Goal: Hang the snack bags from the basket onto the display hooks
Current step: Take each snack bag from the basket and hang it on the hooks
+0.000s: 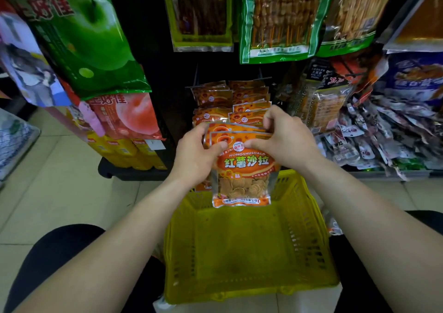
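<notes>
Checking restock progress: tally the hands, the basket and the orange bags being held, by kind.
Hands: 2, left hand and right hand
Yellow basket: 1
Orange bags held: 2 showing, front orange bag and rear orange bag
Total: 5

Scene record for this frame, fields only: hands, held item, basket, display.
left hand: grips the orange snack bags at top left
right hand: pinches their top right edge
held count: at least two, stacked, upright
basket: yellow, directly below the held bags
hung bags: same orange kind, already on the display behind the hands
</notes>
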